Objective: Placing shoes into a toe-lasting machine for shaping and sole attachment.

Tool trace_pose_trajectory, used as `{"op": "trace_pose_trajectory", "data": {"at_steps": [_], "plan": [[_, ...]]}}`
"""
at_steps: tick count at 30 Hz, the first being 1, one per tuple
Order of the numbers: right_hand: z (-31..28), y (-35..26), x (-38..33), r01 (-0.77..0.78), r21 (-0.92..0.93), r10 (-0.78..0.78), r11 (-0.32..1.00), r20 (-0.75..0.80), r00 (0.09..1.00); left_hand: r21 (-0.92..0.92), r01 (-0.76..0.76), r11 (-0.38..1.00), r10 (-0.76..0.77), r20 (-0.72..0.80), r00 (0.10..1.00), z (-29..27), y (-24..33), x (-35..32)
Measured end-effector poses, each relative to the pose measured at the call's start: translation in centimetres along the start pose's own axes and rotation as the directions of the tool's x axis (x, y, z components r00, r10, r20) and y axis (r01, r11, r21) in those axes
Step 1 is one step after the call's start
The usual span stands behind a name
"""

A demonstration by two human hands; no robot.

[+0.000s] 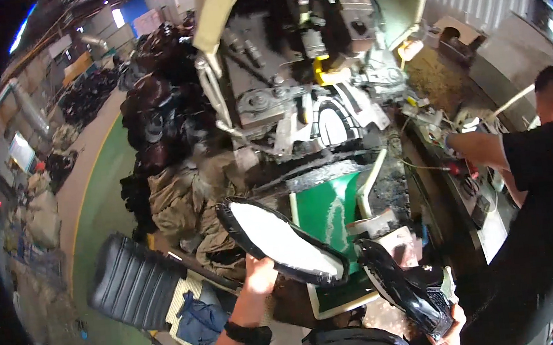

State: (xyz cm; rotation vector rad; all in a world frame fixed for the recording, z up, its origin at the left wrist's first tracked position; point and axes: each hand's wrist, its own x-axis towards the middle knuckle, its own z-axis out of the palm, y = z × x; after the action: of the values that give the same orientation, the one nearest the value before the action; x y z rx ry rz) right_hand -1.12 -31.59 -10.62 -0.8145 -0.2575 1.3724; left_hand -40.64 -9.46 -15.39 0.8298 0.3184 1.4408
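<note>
My left hand (260,277) is closed round a black shoe upper (236,224) whose white insole (276,239) faces up, its black edge folded around the rim. In my right hand (451,325) is a second black shoe upper (410,286), turned on its side, with a pale green patch at its end. Both are held in front of a large machine (263,104) with metal jaws. Between those jaws sits a white oval piece with a dark rim (334,126). Below the jaws is a green panel (324,214). Fingers under both uppers are partly hidden.
A black padded chair (134,279) stands at left, with blue cloth (201,319) on its seat. Dark heaped goods (164,117) and brown cloth (189,201) lie beyond it. At right, a co-worker in black (545,193) reaches toward a cluttered bench (494,224).
</note>
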Motion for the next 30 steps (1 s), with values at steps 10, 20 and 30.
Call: {"op": "trace_pose_trajectory", "data": {"at_steps": [10,20,30], "plan": [[1.2,0.4,1.5,-0.063,0.040,0.065,0.997,-0.054,0.996,-0.002,0.144,0.990,-0.143,-0.109,0.984,8.2,5.1,-0.7],[1.4,0.6,-0.2,0.067,0.062,-0.058,0.996,-0.127,0.990,0.255,0.266,0.930,-0.288,0.052,0.956,9.8,3.9,-0.2],[2.5,-0.2,-1.6,0.085,0.015,-0.082,0.996,-0.155,0.985,0.082,0.250,0.965,-0.262,0.184,0.947,8.8,0.5,1.0]]}}
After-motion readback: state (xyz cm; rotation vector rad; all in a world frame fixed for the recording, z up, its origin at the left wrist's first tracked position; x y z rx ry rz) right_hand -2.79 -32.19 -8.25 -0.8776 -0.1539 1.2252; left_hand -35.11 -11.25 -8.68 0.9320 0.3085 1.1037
